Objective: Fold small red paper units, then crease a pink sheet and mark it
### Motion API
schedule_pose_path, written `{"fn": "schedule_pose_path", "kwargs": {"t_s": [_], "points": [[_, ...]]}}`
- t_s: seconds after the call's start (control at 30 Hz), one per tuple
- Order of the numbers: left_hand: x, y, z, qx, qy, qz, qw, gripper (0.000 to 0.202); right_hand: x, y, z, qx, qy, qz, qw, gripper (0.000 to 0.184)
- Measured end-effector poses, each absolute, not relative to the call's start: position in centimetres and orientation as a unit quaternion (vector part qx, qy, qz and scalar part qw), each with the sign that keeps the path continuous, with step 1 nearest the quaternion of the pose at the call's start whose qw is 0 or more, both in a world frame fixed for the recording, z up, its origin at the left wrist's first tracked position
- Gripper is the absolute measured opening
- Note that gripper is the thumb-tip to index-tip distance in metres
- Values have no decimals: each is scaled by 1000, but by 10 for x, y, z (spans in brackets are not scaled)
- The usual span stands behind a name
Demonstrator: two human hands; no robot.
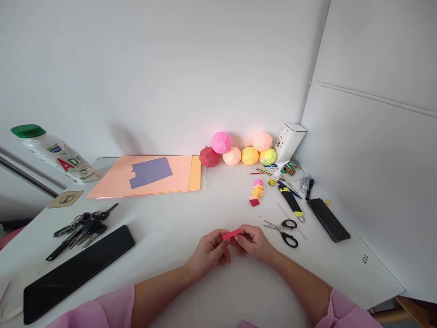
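- Bottle [61,154], near the far left corner of the desk [218,205]: large red "A", green "D"; following letters indistinct.
- Handwritten black mark [365,259], near the desk's right edge: exact digits uncertain.

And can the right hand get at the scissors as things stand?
Probably yes: the scissors lie close beside the right hand, with nothing seen between. Its fingers hold the red paper, though, so it would likely have to leave that to the left hand first.
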State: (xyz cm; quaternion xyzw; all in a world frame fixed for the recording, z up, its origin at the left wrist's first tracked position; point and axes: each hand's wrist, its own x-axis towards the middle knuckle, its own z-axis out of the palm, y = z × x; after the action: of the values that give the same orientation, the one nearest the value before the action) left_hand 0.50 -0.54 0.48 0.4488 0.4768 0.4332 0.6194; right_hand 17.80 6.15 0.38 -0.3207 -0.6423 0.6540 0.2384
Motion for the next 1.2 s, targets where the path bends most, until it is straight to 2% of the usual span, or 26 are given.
{"fn": "schedule_pose_path", "kwargs": {"t_s": [0.6, 0.93, 1.2], "points": [[6, -6, 9, 439, 489, 433, 617, 36, 178, 62, 8, -329, -643, 653, 227, 28], [7, -7, 3, 458, 515, 405, 601, 14, 178, 59, 5, -315, -663, 636, 237, 28], [9, -6, 2, 478, 503, 404, 597, 6, 178, 58, -1, -288, -678, 628, 252, 25]]}}
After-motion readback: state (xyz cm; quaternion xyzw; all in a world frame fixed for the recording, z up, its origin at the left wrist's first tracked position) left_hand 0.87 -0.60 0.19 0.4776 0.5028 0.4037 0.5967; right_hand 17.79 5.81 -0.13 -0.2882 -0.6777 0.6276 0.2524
